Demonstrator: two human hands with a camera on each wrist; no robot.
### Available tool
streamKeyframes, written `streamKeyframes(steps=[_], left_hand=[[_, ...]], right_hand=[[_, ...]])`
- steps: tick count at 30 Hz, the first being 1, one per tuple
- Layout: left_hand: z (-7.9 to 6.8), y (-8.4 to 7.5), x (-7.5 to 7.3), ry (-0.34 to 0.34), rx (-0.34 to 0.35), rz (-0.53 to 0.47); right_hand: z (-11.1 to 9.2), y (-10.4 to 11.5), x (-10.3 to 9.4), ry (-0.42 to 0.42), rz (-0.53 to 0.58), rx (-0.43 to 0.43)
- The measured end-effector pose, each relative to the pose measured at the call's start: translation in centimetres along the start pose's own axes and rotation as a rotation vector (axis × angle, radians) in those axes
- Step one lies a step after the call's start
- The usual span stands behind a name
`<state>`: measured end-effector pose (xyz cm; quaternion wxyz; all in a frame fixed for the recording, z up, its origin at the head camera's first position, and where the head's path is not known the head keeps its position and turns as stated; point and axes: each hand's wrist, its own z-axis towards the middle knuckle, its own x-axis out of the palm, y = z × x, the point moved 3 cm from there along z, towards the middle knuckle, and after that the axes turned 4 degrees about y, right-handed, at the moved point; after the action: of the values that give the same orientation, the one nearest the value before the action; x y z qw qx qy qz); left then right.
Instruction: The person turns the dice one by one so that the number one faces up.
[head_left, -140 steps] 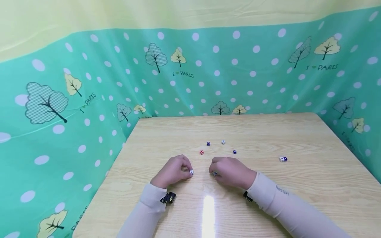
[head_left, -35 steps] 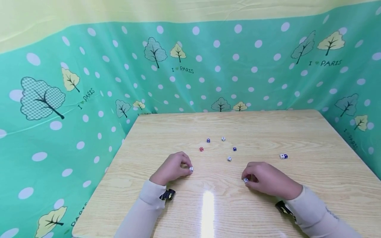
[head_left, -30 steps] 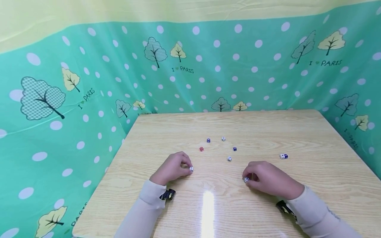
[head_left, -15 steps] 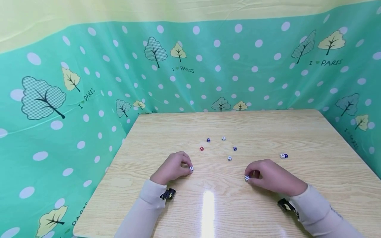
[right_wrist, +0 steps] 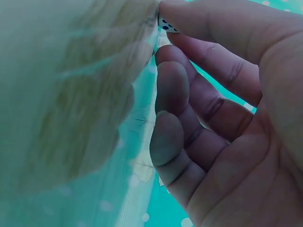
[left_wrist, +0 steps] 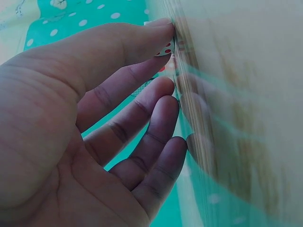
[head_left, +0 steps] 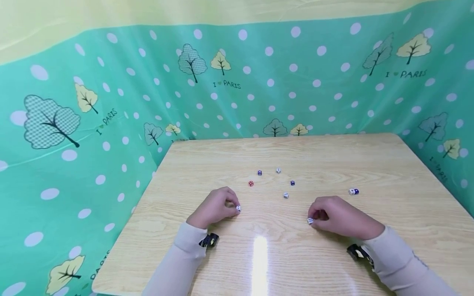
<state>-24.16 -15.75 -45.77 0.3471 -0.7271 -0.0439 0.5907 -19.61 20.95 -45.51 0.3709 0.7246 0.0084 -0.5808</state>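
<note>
My left hand [head_left: 216, 206] pinches a white die [head_left: 238, 209] between thumb and forefinger, low over the table; red pips show on this die [left_wrist: 165, 49] in the left wrist view. Farther right, my right hand [head_left: 342, 216] holds another white die [head_left: 310, 221] the same way, dark pips facing up. The other fingers of both hands are loosely bent. Between and beyond the hands lie a red die [head_left: 251, 183], a blue die [head_left: 259, 173], a white die [head_left: 278, 170], a second blue die [head_left: 292, 183] and, nearest, a white die [head_left: 286, 195].
A white die [head_left: 351, 191] and a blue die [head_left: 356, 191] sit side by side beyond the right hand. The wood-grain table [head_left: 207, 158] is bounded by a green dotted curtain [head_left: 244, 88] at the back and sides. A light reflection shines at the front middle.
Since the earliest frame my right hand has moved right, and a white die now lies where the gap was. Lately it drifts slightly right, its die turned to another face. My left hand stays put.
</note>
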Motion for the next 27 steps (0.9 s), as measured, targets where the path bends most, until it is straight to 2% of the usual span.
streamKeyframes(steps=[11, 19, 27], left_hand=[[-0.5, -0.2, 0.1, 0.007, -0.012, -0.032], [-0.4, 0.3, 0.1, 0.006, -0.021, -0.036], [-0.2, -0.2, -0.1, 0.013, -0.021, -0.061]], right_hand=[[-0.1, 0.3, 0.1, 0.007, -0.023, 0.033], [-0.3, 1.2, 0.1, -0.018, -0.039, 0.008], [-0.5, 2.1, 0.0, -0.039, -0.096, -0.003]])
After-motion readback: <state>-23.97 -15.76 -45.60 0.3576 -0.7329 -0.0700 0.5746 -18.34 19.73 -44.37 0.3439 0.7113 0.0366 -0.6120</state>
